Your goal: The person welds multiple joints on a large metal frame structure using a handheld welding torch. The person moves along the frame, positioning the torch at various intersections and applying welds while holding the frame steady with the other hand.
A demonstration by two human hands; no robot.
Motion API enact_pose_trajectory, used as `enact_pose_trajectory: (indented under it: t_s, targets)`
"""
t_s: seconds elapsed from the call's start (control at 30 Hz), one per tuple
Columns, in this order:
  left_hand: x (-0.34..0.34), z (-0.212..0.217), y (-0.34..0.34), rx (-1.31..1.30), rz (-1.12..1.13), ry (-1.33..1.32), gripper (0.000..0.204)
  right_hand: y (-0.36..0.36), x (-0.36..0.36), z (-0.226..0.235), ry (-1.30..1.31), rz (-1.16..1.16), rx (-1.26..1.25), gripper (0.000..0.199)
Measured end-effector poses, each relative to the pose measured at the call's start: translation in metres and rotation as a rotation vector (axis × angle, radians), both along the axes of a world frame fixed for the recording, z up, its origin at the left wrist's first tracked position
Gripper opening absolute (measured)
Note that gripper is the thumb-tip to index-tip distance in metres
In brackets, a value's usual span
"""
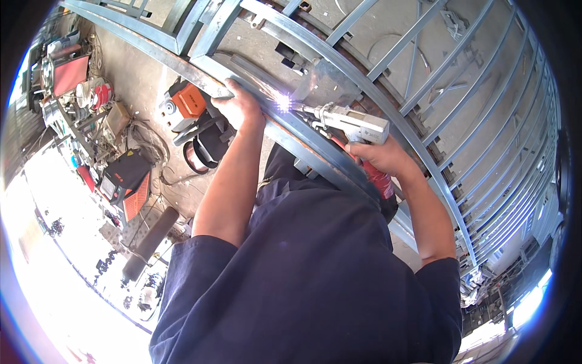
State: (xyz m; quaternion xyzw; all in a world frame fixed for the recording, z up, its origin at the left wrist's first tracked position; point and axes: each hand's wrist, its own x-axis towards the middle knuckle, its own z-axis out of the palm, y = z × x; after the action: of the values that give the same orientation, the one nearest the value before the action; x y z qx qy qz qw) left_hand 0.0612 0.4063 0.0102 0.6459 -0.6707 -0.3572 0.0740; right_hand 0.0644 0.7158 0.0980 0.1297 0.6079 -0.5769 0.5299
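Note:
My right hand (386,156) grips the handle of a silver-white handheld welding gun (357,122), its nozzle pointing left. At the nozzle tip a bright violet-white spark burns against a grey steel tube frame (312,148), with fine sparks flying up and left. What lies directly under the glare cannot be made out. A red sleeve (381,182) hangs below the gun's handle. To the left of the spark, my left hand (244,109) is closed on the edge of the same steel frame, fingers partly hidden against it.
A large gate-like panel of curved steel bars (418,103) spreads to the right. On the floor at left are an orange-and-grey machine (188,104), a dark welding helmet (209,145), a black-and-orange case (125,173) and tangled cables (148,139). A dark cylinder (150,242) lies nearer.

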Motion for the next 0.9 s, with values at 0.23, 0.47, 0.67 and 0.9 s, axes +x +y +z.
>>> enact_pose_trajectory:
  t_s: [0.23, 0.47, 0.67, 0.9]
  targets:
    - [0.002, -0.007, -0.003, -0.024, -0.03, -0.005, 0.097, -0.001, -0.001, 0.0, 0.043, 0.015, -0.019, 0.045]
    - [-0.001, -0.007, -0.003, -0.053, -0.001, -0.054, 0.094, -0.002, -0.003, 0.003, 0.039, 0.054, 0.026, 0.046]
    - [-0.004, -0.002, 0.0, -0.068, 0.009, -0.121, 0.091, 0.003, 0.001, -0.001, 0.04, 0.054, 0.025, 0.049]
    - [-0.001, -0.014, -0.004, -0.078, 0.015, -0.073, 0.09, 0.005, 0.002, -0.002, 0.035, 0.064, 0.023, 0.045]
